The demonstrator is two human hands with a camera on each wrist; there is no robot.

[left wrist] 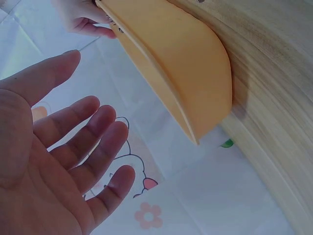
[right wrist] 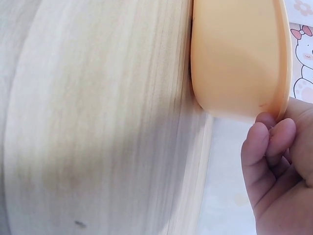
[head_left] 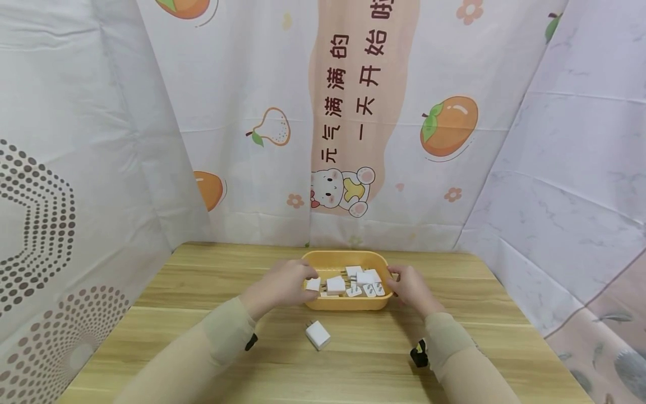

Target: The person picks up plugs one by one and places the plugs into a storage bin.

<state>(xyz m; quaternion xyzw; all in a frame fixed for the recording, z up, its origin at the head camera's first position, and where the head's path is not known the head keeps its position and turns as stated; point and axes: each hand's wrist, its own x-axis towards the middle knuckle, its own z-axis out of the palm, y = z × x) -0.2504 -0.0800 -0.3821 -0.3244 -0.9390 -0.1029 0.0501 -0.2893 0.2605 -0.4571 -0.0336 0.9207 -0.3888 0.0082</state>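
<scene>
A yellow plastic basket [head_left: 348,304] stands toward the back of the wooden table, holding several white plug adapters [head_left: 335,285]. My left hand [head_left: 284,282] is at the basket's left end; in the left wrist view its fingers are spread and loosely bent, with nothing in them. One white adapter in the basket shows right by those fingertips in the head view. At the opposite end, my right hand [head_left: 411,287] pinches the basket's rim between thumb and fingers, as the right wrist view [right wrist: 281,161] also shows. Another white adapter [head_left: 318,335] lies on the table in front, its prongs pointing away.
The wood-grain table [head_left: 363,359] ends at the back against a printed curtain [head_left: 252,185]. Patterned cloths hang along the left and right sides. Black wrist straps show beneath both forearms.
</scene>
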